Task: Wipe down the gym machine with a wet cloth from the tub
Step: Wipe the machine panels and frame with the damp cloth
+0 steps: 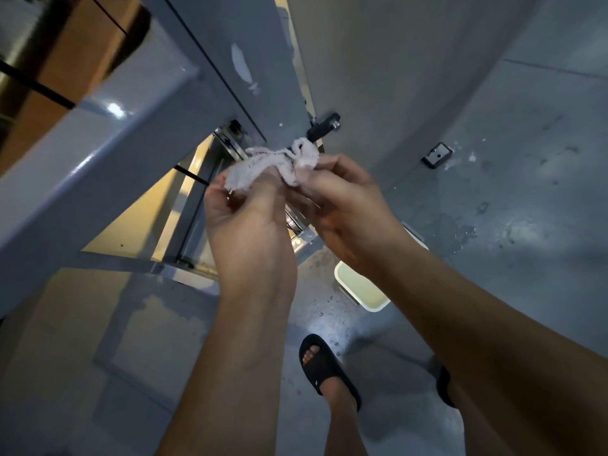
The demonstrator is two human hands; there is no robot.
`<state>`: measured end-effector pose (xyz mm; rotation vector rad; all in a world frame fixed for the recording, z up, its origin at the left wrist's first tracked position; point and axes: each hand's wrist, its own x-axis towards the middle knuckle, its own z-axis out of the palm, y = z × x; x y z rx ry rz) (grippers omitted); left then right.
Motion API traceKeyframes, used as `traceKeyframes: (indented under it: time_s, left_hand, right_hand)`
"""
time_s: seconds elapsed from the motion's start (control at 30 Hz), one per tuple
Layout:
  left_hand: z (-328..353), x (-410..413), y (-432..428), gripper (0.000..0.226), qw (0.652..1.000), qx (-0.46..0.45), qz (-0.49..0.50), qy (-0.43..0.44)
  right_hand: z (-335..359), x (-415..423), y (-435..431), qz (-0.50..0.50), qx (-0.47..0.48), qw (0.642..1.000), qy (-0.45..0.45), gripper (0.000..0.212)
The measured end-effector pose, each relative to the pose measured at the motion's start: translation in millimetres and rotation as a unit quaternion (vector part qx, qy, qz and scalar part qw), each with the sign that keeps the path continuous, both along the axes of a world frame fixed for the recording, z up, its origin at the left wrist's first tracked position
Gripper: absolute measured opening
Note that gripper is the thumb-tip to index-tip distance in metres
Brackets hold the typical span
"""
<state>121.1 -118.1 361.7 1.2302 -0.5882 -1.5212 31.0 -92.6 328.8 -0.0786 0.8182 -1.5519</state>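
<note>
Both hands close together up front: left hand (250, 222) and right hand (345, 205) each pinch the crumpled white cloth (263, 167) between fingers and thumb, just in front of the grey gym machine frame (98, 159). Black knob (324, 126) just behind cloth. White tub (360, 289) on wet floor (493, 225) below, near a black sandal (324, 370).

Dim, cool grey light overall. Warm yellow glow at centre left, showing through behind the machine frame (82, 166). Small white glare spot on its painted beam, upper left. Pale sheen on the wet floor (325, 327), bottom centre. Upper left corner smeared with motion blur. Straight edges bow toward the borders, wide-angle stretch.
</note>
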Motion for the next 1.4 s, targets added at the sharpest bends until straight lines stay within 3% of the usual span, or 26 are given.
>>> traceKeyframes:
  time_s: [0.07, 0.2, 0.3, 0.37, 0.5, 0.67, 0.73, 0.83, 0.9, 0.97, 1.07, 1.2, 1.4]
  left_hand:
    - [9.7, 1.1, 0.8, 0.032, 1.000, 0.015, -0.015, -0.002]
    - [24.5, -2.2, 2.8, 0.030, 0.999, 0.029, -0.030, -0.029]
    - [34.0, -4.7, 3.9, 0.024, 0.999, 0.002, -0.021, -0.032]
    - [32.6, -6.1, 6.7, 0.015, 0.998, 0.034, -0.026, -0.049]
    - [21.9, -8.8, 10.9, 0.009, 0.989, 0.134, -0.022, -0.064]
    - [36.3, -5.4, 16.6, 0.009, 0.997, 0.045, -0.048, -0.037]
    - [29.6, -5.3, 13.3, 0.011, 0.995, 0.063, -0.058, -0.059]
    - [18.9, -6.5, 5.7, 0.020, 0.987, 0.123, -0.062, -0.080]
    - [15.2, -4.0, 4.7, 0.013, 0.987, 0.109, -0.057, -0.107]
    - [15.5, -0.4, 5.7, 0.002, 0.989, 0.070, -0.044, -0.123]
    - [8.4, 5.2, 3.1, 0.010, 0.988, 0.023, -0.043, -0.144]
    - [-25.9, -1.3, -5.2, 0.018, 0.970, 0.096, -0.073, -0.212]
    - [-85.2, -7.3, -19.4, 0.006, 0.940, 0.175, -0.121, -0.268]
  right_hand:
    - [8.6, 3.2, 0.2, 0.007, -0.001, 1.000, 0.029, 0.013]
    - [26.3, 4.8, -5.1, -0.038, 0.085, 0.975, 0.200, 0.002]
    - [48.1, 2.1, -7.8, -0.063, 0.053, 0.944, 0.319, 0.009]
    - [49.1, 1.7, -7.4, -0.052, 0.073, 0.927, 0.364, 0.019]
    - [40.9, 5.7, -9.7, 0.029, 0.181, 0.916, 0.358, 0.014]
    - [66.2, 7.9, -8.4, -0.043, 0.068, 0.902, 0.425, 0.016]
    - [58.9, 8.7, -8.2, -0.035, 0.079, 0.889, 0.450, 0.018]
    - [41.3, 6.7, -13.3, 0.023, 0.190, 0.896, 0.401, 0.018]
    - [38.3, 6.0, -15.1, 0.029, 0.221, 0.914, 0.338, 0.010]
    - [41.2, 7.3, -11.5, 0.006, 0.189, 0.925, 0.329, 0.007]
    - [35.9, 8.5, -8.9, -0.014, 0.142, 0.929, 0.342, 0.005]
    - [-1.2, 3.7, -14.9, 0.019, 0.213, 0.927, 0.309, 0.009]
    - [-70.3, -1.9, -27.2, 0.072, 0.291, 0.922, 0.245, 0.014]
